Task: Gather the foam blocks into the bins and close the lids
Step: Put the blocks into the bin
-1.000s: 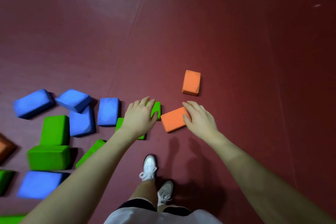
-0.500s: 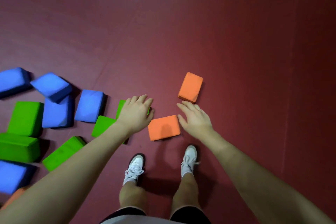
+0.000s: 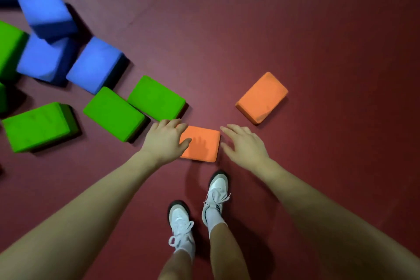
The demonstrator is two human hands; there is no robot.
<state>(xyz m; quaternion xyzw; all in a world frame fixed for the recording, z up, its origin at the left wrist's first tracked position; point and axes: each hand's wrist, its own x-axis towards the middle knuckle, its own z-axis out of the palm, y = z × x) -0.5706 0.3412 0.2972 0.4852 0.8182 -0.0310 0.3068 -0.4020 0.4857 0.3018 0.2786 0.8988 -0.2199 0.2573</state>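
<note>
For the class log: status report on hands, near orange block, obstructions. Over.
Left hand and right hand open, flanking near orange block, not gripping. Block flat on floor. Second orange block beyond right hand; nothing between. No bins visible.

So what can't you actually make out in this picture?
- Bins and lids: none in the head view.
- Blue blocks at upper left: motion-blurred, one cut by the frame edge.
- Left edge of the near orange block: covered by the left hand.
- Whether the right hand touches it: unclear.

Green blocks (image 3: 136,109) crowd left; floor (image 3: 318,52) open right.
</note>
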